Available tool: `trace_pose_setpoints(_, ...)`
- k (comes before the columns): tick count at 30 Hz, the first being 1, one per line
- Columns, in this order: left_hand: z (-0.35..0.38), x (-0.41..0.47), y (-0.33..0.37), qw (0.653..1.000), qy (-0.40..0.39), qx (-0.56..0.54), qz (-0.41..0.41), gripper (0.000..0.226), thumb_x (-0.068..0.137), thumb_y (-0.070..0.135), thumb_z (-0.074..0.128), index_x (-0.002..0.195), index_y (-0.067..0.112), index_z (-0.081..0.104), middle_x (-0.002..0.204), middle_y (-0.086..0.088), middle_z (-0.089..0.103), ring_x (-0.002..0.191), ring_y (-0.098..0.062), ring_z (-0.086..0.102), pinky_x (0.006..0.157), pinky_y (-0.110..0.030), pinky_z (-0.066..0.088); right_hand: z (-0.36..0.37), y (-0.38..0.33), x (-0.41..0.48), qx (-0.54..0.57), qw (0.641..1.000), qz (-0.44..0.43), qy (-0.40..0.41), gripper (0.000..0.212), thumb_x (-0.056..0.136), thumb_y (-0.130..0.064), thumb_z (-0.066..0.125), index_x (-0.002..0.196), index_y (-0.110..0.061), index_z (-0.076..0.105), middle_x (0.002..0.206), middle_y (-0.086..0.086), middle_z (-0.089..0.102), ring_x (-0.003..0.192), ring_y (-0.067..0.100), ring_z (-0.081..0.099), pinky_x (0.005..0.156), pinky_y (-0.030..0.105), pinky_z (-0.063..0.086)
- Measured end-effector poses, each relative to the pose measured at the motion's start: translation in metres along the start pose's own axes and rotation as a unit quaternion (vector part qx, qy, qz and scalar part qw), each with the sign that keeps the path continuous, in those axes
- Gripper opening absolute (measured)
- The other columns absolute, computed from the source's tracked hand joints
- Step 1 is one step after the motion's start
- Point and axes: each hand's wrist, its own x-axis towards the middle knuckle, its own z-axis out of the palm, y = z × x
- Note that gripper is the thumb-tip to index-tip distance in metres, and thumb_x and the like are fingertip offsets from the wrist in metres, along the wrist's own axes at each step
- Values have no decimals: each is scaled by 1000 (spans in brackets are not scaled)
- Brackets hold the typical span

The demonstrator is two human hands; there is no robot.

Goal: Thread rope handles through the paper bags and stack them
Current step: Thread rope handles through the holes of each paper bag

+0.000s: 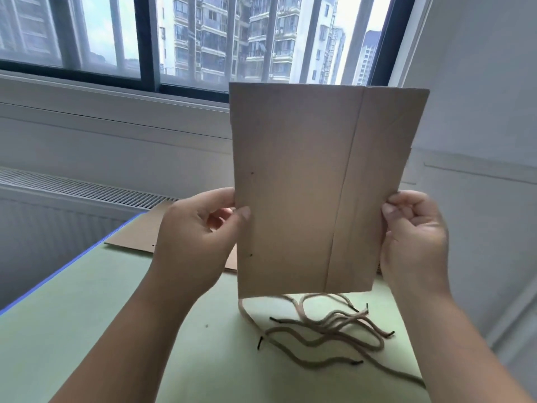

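Note:
A flat brown paper bag [313, 181] is held upright in the air above the table, with two small holes near its left edge. My left hand [194, 237] pinches the bag's left edge, thumb on the near face. My right hand [412, 237] grips the right edge with curled fingers. A beige rope [247, 315] hangs from under the bag's lower left corner. Several loose beige rope handles [328, 333] with black tips lie in a tangle on the table below the bag.
The pale green table [116, 330] has a blue edge on the left. More flat brown bags [142, 231] lie at its far side, partly hidden by my left hand. A radiator grille [72, 187] and window run behind; a white wall stands to the right.

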Motion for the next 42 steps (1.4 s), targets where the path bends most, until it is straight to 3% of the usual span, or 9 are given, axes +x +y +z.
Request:
trace_pose_setpoints(10, 2, -4, -5, 997, 72, -1, 0, 35, 91, 2, 73, 80, 35, 78, 73, 4, 76, 63, -13, 68, 65, -26, 60, 8, 6, -11, -153, 988, 13, -27, 26, 95, -9, 59, 96, -34, 65, 106, -6, 67, 89, 17, 58, 86, 42, 48)
trace_pose_setpoints(12, 2, -4, -5, 997, 81, 7, -1, 35, 91, 3, 73, 79, 35, 76, 71, 4, 74, 61, -11, 65, 61, -21, 56, 11, 7, -15, -223, 974, 14, -42, 28, 97, -8, 60, 110, -32, 65, 120, -5, 66, 97, 10, 64, 90, 29, 50)
trace_pose_setpoints(15, 0, -2, -8, 995, 97, 16, -15, 32, 92, 3, 72, 81, 33, 75, 71, 10, 74, 61, -7, 65, 61, -20, 55, 19, 11, -25, -318, 944, 1, -84, 37, 92, -5, 61, 104, -39, 63, 108, -5, 65, 81, -2, 60, 69, 9, 44)
trace_pose_setpoints(22, 4, 0, -19, 994, 91, 45, -41, 26, 92, 3, 71, 83, 26, 74, 71, 15, 72, 58, -1, 60, 57, -14, 48, 47, 30, -66, -536, 740, 61, -402, 11, 94, -41, 64, 103, -36, 66, 88, -17, 62, 79, 2, 59, 72, 24, 48)
trace_pose_setpoints(28, 2, 2, -30, 992, 106, 50, -54, 21, 92, 4, 71, 86, 24, 75, 77, 12, 74, 62, -6, 62, 62, -22, 52, 69, 47, -94, -541, 673, 15, -504, 33, 94, -37, 62, 126, -32, 60, 104, -10, 54, 101, 16, 55, 79, 31, 41)
trace_pose_setpoints(31, 1, 3, -32, 990, 119, 52, -55, 20, 91, 4, 71, 85, 22, 75, 78, 11, 74, 62, -6, 61, 61, -21, 51, 68, 52, -97, -525, 671, 4, -523, 38, 89, -6, 49, 118, -28, 60, 94, -7, 59, 91, 21, 55, 78, 34, 45)
trace_pose_setpoints(34, 0, 4, -32, 988, 137, 49, -52, 15, 92, 3, 70, 86, 16, 74, 75, 3, 73, 58, -6, 57, 53, -14, 46, 64, 45, -94, -500, 685, 51, -527, 35, 86, -6, 49, 110, -30, 60, 81, -11, 61, 79, 10, 57, 72, 29, 48)
trace_pose_setpoints(39, -2, 6, -31, 986, 154, 47, -50, 11, 93, 0, 68, 89, 8, 74, 71, -1, 67, 52, -4, 54, 47, -10, 42, 57, 23, -74, -202, 844, 198, -457, 34, 81, -1, 54, 107, -20, 67, 80, -3, 64, 75, 13, 61, 70, 29, 50)
trace_pose_setpoints(42, -1, 5, -33, 988, 141, 44, -41, 26, 93, 3, 69, 100, 28, 70, 70, 12, 64, 58, -3, 56, 55, -14, 46, 52, 27, -64, -15, 915, 220, -338, 29, 76, 4, 50, 100, -6, 62, 77, 3, 58, 74, 20, 64, 69, 31, 52)
